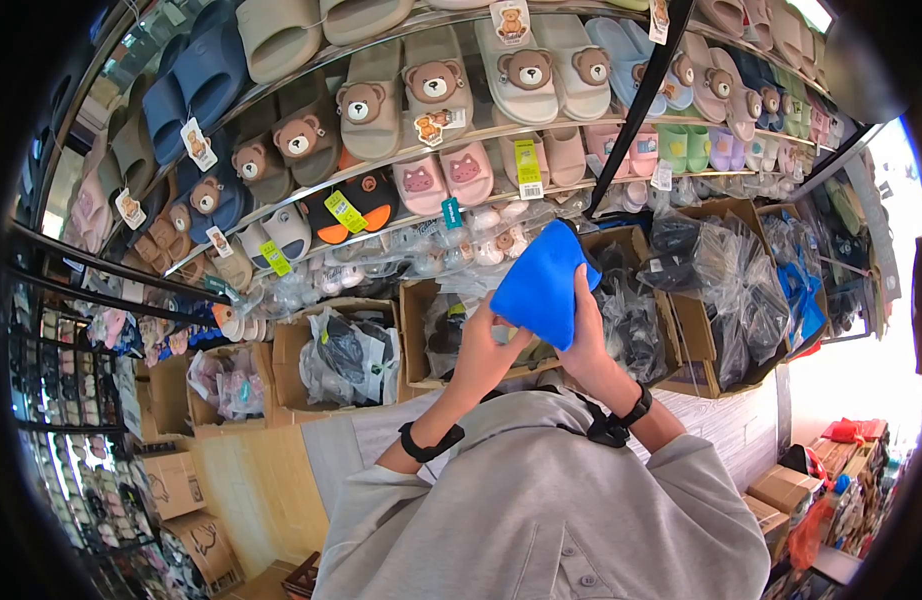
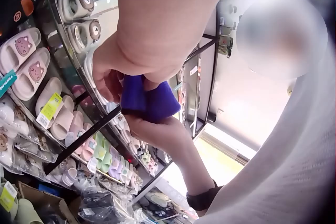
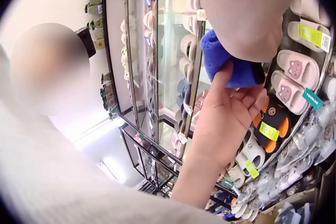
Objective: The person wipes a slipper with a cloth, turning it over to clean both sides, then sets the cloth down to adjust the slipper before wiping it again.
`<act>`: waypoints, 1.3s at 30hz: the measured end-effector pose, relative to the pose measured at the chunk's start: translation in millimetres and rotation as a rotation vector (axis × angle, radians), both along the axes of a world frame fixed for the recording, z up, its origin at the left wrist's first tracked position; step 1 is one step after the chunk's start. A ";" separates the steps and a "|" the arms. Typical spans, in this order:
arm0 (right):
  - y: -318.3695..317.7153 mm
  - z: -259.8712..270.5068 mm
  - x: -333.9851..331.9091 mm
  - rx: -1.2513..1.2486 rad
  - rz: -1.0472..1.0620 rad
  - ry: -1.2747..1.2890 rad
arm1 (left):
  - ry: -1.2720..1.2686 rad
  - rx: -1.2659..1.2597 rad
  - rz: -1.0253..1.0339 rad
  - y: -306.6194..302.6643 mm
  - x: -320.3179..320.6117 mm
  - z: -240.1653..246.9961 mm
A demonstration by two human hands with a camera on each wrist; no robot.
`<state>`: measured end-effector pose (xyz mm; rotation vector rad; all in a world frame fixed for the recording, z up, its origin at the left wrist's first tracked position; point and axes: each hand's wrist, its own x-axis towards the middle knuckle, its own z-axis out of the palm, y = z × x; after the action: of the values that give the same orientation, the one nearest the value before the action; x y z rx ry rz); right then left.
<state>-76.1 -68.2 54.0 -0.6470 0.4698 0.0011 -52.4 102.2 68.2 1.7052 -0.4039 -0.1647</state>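
Observation:
A folded blue cloth (image 1: pixel 541 288) is held up in front of the chest, between both hands. My left hand (image 1: pixel 491 350) pinches its lower left edge, thumb toward me and fingers behind. On the other side my right hand (image 1: pixel 585 335) grips the cloth, its thumb lying up along the near face and its fingers hidden behind. In the left wrist view, the blue cloth (image 2: pixel 149 99) hangs in two folds between the hands. The right wrist view shows a fuzzy surface on the cloth (image 3: pixel 214 50), with the left hand (image 3: pixel 227 109) holding its lower part.
Shelves of slippers, many with bear faces (image 1: pixel 433 82), curve across the front. Beneath them stand cardboard boxes (image 1: pixel 721 375) filled with bagged footwear. A dark rack (image 1: pixel 66 440) of small goods is at left. More cartons (image 1: pixel 781 488) are stacked at lower right.

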 end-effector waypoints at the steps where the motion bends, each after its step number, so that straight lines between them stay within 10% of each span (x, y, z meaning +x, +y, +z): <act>1: -1.0 1.0 -1.1 -0.035 0.014 -0.015 | 0.001 -0.053 0.042 -0.5 0.1 -1.3; 11: -10.4 0.1 -5.5 -0.076 0.014 -0.039 | -0.166 0.076 0.031 11.7 -0.4 13.9; 20: -7.7 10.6 -9.9 -0.146 -0.101 -0.071 | 0.659 -0.669 -0.248 19.4 4.8 -8.1; 26: -6.8 -5.2 -16.4 -0.441 0.049 -0.197 | -0.091 0.177 -0.134 14.1 -2.5 -2.2; 29: 3.4 -3.7 -15.8 -0.392 0.041 -0.190 | -0.256 0.207 -0.203 8.5 -7.0 14.7; 33: 2.0 21.9 -21.5 -0.141 0.262 -0.148 | 0.035 -0.055 -0.153 2.8 -9.4 -8.1; 39: -16.5 46.2 -26.0 -1.075 0.455 -0.556 | 0.769 -0.817 -0.229 26.1 -3.2 -20.4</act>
<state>-102.1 -84.6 100.2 -1.7390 -0.2804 -0.0008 -55.7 128.3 47.8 0.7000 -0.0539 -0.6939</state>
